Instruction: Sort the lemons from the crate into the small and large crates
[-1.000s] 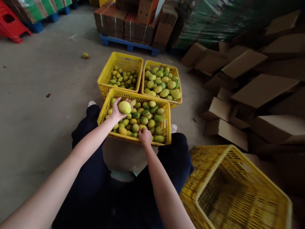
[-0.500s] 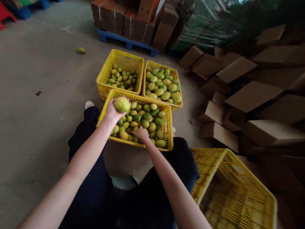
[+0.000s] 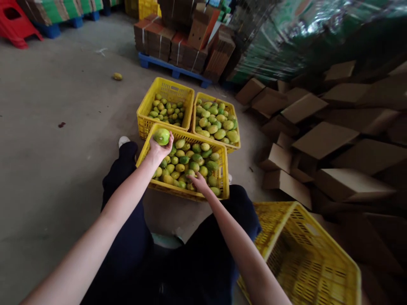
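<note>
My left hand (image 3: 161, 148) is closed around a large yellow-green lemon (image 3: 161, 137), held up over the left end of the front yellow crate (image 3: 178, 192). Many green and yellow lemons lie loose in that crate. Low over its near side, my right hand (image 3: 199, 183) has its fingers curled against a greenish lemon (image 3: 190, 173); part of the grip is hidden. Behind stand a left crate (image 3: 141, 114) of smaller lemons and a right crate (image 3: 237, 123) of bigger ones, both touching or nearly touching the front crate.
An overturned yellow crate (image 3: 286, 220) lies at my right knee. Cardboard boxes (image 3: 324, 140) pile up on the right. Flattened cartons stand on a blue pallet (image 3: 174, 70) behind the crates. One stray lemon (image 3: 117, 76) lies on the floor; a red stool (image 3: 15, 25) is far left.
The view has tilted up slightly. The lemon in my left hand has turned and shows a greener side. My right hand has shifted a little right, along with the lemon at its fingers.
</note>
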The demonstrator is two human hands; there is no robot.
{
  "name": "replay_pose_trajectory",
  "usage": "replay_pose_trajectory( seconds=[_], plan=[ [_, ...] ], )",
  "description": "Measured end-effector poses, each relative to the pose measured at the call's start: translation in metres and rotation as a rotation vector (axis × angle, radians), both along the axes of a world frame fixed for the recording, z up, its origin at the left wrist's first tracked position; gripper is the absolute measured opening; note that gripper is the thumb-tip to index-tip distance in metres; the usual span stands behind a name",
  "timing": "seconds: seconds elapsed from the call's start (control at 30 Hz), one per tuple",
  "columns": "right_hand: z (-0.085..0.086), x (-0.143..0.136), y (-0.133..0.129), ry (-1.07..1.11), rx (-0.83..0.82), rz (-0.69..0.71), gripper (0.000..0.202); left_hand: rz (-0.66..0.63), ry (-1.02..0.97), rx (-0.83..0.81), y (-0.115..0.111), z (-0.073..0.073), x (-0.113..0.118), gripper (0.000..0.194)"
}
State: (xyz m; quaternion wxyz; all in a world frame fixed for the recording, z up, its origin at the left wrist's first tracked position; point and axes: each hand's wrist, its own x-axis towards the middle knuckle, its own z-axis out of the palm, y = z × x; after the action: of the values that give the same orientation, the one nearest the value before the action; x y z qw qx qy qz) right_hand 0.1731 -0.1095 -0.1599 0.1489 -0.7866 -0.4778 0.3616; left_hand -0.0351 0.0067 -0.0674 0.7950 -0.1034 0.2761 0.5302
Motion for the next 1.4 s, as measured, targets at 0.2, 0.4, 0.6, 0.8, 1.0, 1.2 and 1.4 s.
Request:
replay_pose_trajectory(
  seconds=[0.2, 0.4, 0.6, 0.8, 1.0, 1.2, 1.4],
  plan=[
    [0.070, 0.014, -0.040, 0.506, 0.102, -0.055, 0.031, -0.159, 0.135, 0.050, -0.036, 0.003, 0.000, 0.044],
    [0.106, -0.002, -0.047, 0.930, 0.312, -0.209, 0.045, -0.124, 0.282, 0.011, -0.067, 0.004, -0.006, 0.038],
    [0.128, -0.037, -0.032, 1.074, 0.446, -0.152, 0.041, -0.031, 0.124, 0.163, -0.094, 0.044, -0.002, 0.018],
    [0.159, -0.063, -0.020, 1.083, 0.656, -0.094, 0.048, -0.235, 0.215, 0.271, -0.109, 0.075, 0.003, 0.030],
    [0.156, -0.058, -0.025, 0.859, 0.784, -0.008, 0.056, -0.355, 0.275, 0.175, -0.115, 0.064, -0.004, 0.039],
    [0.139, -0.056, -0.039, 0.573, 0.855, 0.063, 0.058, -0.470, 0.298, 0.111, -0.141, 0.032, -0.026, 0.032],
    [0.136, -0.055, -0.077, 0.591, 0.767, -0.130, 0.057, -0.623, 0.304, 0.219, -0.160, 0.033, -0.031, 0.043]
  ],
)
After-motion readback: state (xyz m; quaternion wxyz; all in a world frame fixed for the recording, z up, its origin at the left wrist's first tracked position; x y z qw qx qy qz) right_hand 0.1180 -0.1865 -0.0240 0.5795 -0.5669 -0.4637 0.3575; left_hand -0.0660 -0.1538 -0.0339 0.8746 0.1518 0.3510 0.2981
